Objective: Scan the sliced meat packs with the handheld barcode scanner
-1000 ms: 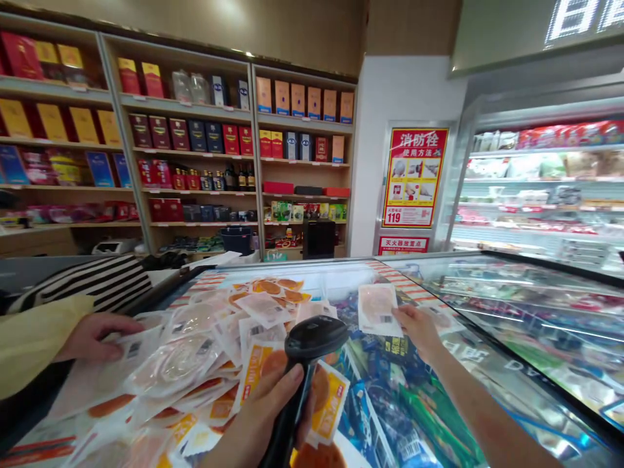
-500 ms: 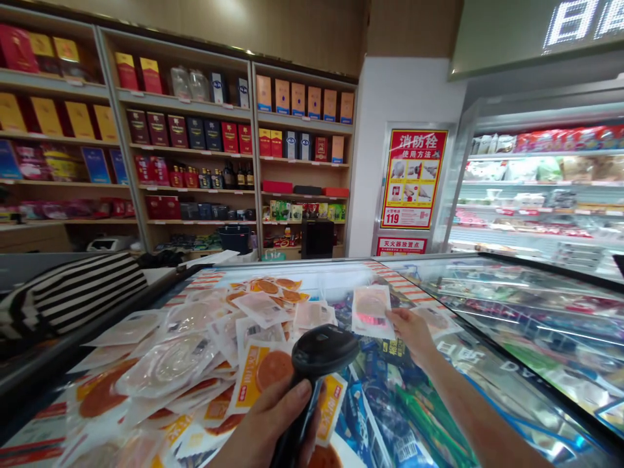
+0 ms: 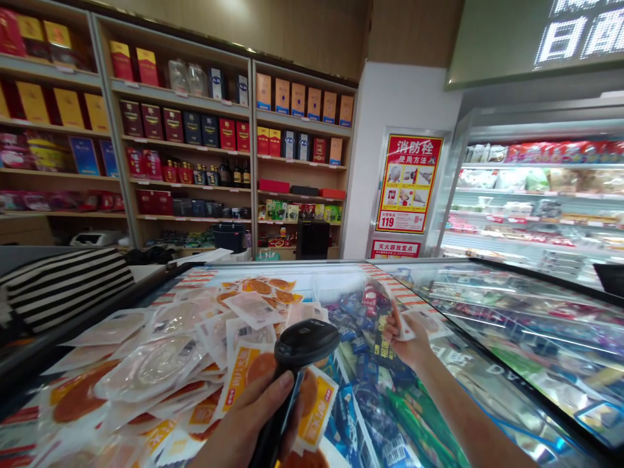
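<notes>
While the left hand [image 3: 248, 426] wraps its fingers around the grip of a black barcode scanner [image 3: 297, 364], the right hand [image 3: 407, 341] pinches a thin white vacuum-sealed packet [image 3: 397, 318], held edge-on above the glass lid of the chest freezer [image 3: 439, 364]. That packet looks light and floppy, a flat film pouch with a slick surface, so it probably bends under its own weight and could slide between loose fingers; a pinch at a sealed corner or edge, where the film is doubled, seems the firmest place to hold it. Its barcode side cannot be made out from this angle. The scanner is rigid plastic, and the handle below its wide head fills the closed palm. Just left of the scanner, a loose heap of similar sliced-meat packets [image 3: 160, 364] overlaps across the freezer lid, some clear, some with orange labels. A striped sleeve [image 3: 63, 286] lies at the far left edge.
</notes>
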The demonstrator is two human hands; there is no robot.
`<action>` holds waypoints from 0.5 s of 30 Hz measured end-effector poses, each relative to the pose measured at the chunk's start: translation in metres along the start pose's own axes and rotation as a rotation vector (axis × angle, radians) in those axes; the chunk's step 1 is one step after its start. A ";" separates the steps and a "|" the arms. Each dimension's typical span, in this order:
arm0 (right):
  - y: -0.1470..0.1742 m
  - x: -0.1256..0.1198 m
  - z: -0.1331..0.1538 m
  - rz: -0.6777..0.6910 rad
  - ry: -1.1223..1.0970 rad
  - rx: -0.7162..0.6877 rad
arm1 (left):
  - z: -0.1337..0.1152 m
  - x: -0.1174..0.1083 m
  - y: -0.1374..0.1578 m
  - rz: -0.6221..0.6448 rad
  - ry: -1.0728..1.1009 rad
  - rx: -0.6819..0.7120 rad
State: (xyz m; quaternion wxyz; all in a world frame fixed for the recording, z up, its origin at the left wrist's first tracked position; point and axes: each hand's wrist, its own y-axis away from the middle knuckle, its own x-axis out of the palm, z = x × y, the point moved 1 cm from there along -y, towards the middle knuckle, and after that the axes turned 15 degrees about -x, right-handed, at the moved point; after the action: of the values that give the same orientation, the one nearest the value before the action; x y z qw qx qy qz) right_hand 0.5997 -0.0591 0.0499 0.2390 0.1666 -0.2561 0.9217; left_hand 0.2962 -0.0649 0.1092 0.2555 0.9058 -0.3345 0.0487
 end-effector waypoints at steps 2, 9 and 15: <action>0.005 0.002 0.005 0.037 -0.265 0.104 | -0.001 0.000 0.001 0.004 0.001 -0.003; 0.015 0.017 0.015 0.131 -0.640 0.299 | -0.002 -0.001 0.002 -0.077 0.070 -0.048; 0.013 0.014 0.016 0.168 -0.623 0.261 | -0.002 0.000 -0.001 -0.124 0.122 -0.038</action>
State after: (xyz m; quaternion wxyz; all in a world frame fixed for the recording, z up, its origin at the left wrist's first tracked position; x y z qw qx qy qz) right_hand 0.5839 -0.0726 0.0638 0.0495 0.4473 -0.2096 0.8681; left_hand 0.2967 -0.0631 0.1105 0.2950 0.9152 -0.2623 0.0813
